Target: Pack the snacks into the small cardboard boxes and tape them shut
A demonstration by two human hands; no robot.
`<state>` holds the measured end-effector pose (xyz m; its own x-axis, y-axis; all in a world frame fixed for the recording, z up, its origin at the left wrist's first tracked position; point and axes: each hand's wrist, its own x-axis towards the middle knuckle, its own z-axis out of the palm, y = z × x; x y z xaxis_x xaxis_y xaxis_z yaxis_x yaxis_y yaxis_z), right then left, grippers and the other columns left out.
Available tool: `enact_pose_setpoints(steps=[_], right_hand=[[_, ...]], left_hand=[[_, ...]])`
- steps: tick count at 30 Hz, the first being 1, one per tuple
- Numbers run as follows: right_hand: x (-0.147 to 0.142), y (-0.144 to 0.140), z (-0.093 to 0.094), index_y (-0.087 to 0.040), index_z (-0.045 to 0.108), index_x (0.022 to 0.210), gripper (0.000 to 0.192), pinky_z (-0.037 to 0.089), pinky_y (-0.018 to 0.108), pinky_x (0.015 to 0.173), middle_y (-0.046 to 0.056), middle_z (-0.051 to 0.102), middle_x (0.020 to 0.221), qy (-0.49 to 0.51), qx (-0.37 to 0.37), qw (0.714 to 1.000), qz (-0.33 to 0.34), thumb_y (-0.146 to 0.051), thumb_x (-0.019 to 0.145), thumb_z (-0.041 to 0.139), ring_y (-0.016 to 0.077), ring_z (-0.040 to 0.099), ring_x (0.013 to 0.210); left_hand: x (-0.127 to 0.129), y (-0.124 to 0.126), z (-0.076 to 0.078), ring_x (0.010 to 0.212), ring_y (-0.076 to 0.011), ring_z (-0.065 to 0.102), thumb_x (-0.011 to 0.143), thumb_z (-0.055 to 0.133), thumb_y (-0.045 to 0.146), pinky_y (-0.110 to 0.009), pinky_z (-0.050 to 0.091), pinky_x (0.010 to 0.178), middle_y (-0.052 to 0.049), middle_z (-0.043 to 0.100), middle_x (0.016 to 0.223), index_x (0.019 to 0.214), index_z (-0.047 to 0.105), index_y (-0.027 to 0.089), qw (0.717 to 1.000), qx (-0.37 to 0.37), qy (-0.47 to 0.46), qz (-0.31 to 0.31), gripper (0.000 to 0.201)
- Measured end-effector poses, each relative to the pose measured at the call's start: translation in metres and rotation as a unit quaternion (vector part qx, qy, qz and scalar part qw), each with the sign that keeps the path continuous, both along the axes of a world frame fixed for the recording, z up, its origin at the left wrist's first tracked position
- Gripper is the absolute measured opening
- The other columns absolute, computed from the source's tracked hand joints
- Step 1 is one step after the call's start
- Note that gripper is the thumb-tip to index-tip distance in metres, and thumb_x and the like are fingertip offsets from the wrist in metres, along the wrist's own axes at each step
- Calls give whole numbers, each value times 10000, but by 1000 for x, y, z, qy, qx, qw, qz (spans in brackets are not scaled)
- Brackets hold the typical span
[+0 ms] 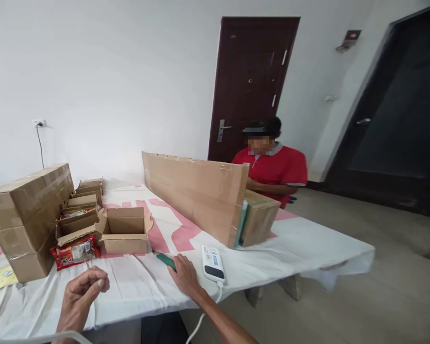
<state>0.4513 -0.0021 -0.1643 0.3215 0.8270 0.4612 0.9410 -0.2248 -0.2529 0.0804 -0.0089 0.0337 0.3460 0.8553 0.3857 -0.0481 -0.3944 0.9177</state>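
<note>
Cardboard everywhere on this one. My right hand [184, 274] lies flat on the bench [136, 286] with its fingers covering one end of a green tool [166, 261], pinning it rather than gripping, so it sits ready right at the near edge. Left hand [82, 294] hovers over the cloth, loosely curled with nothing in it. Just beyond, a small open box [125, 231] has its flaps up, next to a red snack packet [75, 251] and stacked cartons [25, 217]. A white power bank [212, 263] lies beside my right hand, cable trailing off the edge. A tall cardboard divider [197, 193] screens off the person in red [274, 167].
</note>
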Motion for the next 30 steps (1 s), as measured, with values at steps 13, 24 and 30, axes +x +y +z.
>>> enact_pose_setpoints(steps=[13,24,30], right_hand=[[-2,6,7,-213,693,1078,111,394,362,953,82,709,1159,8,5,1000,-11,-283,992,704,272,608,1113],[-1,3,10,-212,690,1081,115,413,361,940,82,719,1150,7,-1,1000,-5,-294,1000,697,272,621,1104],[-2,-4,6,-216,666,1076,76,410,354,912,71,711,1113,-2,-1,1000,9,-253,1011,651,268,611,1081]], left_hand=[[25,-3,15,717,-234,701,704,914,659,-288,596,644,-89,748,752,759,846,187,998,51,31,37,480],[18,-9,17,710,-218,725,735,935,539,-278,625,649,-74,776,777,806,866,204,994,84,-18,64,349],[3,-21,13,764,-203,712,815,882,465,-282,588,716,-56,774,824,838,859,222,993,86,13,80,245]])
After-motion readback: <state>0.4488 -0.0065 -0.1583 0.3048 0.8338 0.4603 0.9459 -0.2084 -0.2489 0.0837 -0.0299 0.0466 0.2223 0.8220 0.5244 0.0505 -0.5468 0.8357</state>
